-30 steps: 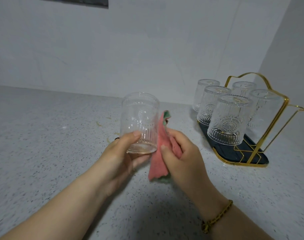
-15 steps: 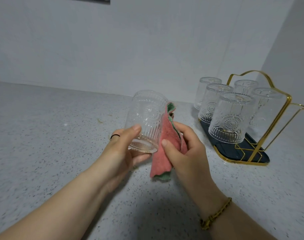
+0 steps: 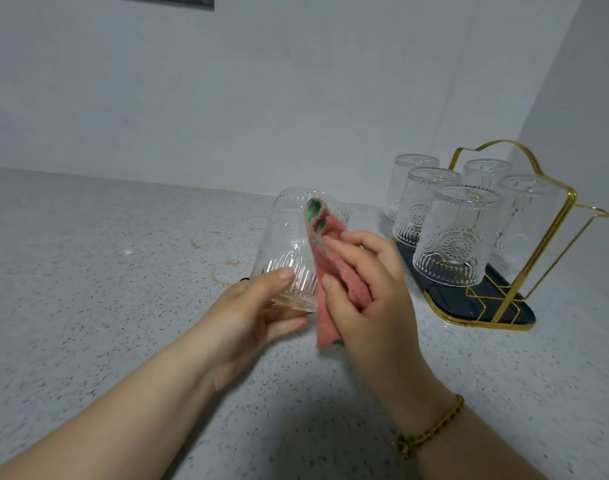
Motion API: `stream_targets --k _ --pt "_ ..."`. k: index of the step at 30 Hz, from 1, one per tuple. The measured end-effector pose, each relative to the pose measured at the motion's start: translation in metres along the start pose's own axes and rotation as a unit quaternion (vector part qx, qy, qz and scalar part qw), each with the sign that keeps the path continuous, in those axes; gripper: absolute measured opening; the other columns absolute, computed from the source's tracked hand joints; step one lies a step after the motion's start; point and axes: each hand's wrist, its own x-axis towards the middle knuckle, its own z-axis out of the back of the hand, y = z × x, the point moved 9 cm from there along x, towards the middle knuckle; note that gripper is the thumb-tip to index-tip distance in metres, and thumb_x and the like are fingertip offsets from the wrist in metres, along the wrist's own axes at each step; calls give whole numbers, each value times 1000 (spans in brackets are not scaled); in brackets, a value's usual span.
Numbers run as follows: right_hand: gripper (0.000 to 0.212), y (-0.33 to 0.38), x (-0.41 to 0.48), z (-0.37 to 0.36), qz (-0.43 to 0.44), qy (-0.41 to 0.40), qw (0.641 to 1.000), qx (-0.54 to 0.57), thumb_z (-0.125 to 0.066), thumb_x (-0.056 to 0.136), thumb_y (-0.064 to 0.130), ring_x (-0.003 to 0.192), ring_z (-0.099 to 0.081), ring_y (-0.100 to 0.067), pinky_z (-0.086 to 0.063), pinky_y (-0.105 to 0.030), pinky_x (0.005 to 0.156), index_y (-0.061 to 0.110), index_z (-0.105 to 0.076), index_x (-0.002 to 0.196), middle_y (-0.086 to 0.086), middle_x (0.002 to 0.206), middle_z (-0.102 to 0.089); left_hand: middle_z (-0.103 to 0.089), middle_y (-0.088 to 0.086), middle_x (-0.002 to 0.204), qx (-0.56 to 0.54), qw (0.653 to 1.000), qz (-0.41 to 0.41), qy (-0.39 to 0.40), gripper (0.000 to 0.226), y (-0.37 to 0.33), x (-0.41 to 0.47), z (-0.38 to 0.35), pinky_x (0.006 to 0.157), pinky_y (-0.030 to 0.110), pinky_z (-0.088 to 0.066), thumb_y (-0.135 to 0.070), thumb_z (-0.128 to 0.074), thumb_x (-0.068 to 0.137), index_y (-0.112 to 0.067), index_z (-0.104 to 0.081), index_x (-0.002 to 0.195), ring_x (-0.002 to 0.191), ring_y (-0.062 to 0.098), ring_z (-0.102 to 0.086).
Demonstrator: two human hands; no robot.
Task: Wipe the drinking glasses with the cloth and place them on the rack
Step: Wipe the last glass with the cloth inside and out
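Clear ribbed drinking glass [image 3: 289, 251] held above the speckled grey countertop [image 3: 88, 271], tilted, left hand [image 3: 254, 313] curled round its lower end, right hand [image 3: 368, 292] pinching the pink-and-green cloth [image 3: 330, 271] against its side, five more clear embossed glasses [image 3: 458, 237] upside down on the gold wire rack with dark tray [image 3: 497, 306], well apart, to the right.

no readable text, labels or numbers
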Motion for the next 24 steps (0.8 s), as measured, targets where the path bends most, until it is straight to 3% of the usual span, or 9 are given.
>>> stream_targets --k 3,5,7,10,12,15,18,21,24 --pt "43 -18 6 12 -88 -23 994 53 -55 83 0 99 -46 17 -38 1 85 39 -50 101 13 111 -47 -73 12 82 -36 999 -11 26 35 -4 -5 -9 69 31 -58 -31 -65 55 -12 -68 84 73 21 -71" --pt "36 -31 5 10 -149 -15 986 79 -55 84 1 89 -53 15 -43 -1 78 33 -50 99 13 104 -53 -74 13 84 -65 997 -29 43 39 -10 -7 -14 64 29 -59 -33 -66 50 -14 -70 83 73 22 -71" --pt "27 -38 -2 -3 -187 27 979 80 -56 84 4 78 -56 14 -47 -3 67 27 -51 97 14 95 -56 -73 14 87 -78 996 -36 31 43 -12 -5 -10 70 29 -59 -35 -63 57 -10 -66 92 76 22 -71" --pt "28 -28 -9 -21 -137 64 987 63 -60 81 4 92 -57 1 -48 -11 81 29 -52 89 6 101 -57 -71 20 96 -85 996 -25 -3 55 -9 0 2 79 32 -55 -40 -53 64 -2 -61 103 82 25 -70" --pt "20 -13 -7 -20 -60 47 996 40 -60 76 6 94 -54 2 -42 -5 82 22 -57 87 4 98 -55 -70 20 98 -74 997 -22 -21 60 -9 1 7 79 31 -56 -42 -53 64 0 -59 108 85 25 -68" --pt "19 0 -6 -12 7 14 1000 6 -54 72 14 92 -51 7 -39 0 79 5 -63 87 5 96 -52 -69 16 88 -15 999 -14 -25 50 -5 0 7 80 33 -55 -39 -54 63 -5 -61 98 82 24 -67" --pt "13 3 1 6 11 -37 999 1 -57 73 13 93 -47 16 -37 3 77 14 -61 85 5 96 -51 -69 14 80 38 999 -7 -12 36 0 -3 1 82 36 -53 -35 -54 62 -8 -62 84 80 25 -64" --pt "25 -7 5 25 -41 -101 994 30 -57 75 8 88 -50 13 -36 1 78 32 -54 78 10 93 -54 -73 8 76 32 999 -8 1 28 1 -5 -4 76 31 -55 -31 -57 60 -10 -70 73 71 17 -68" --pt "29 -25 4 21 -143 -73 984 77 -57 82 5 80 -55 0 -42 -5 69 33 -55 77 4 88 -59 -73 4 75 38 999 -19 21 23 -5 -5 -4 73 27 -56 -30 -67 47 -17 -76 65 70 14 -69"
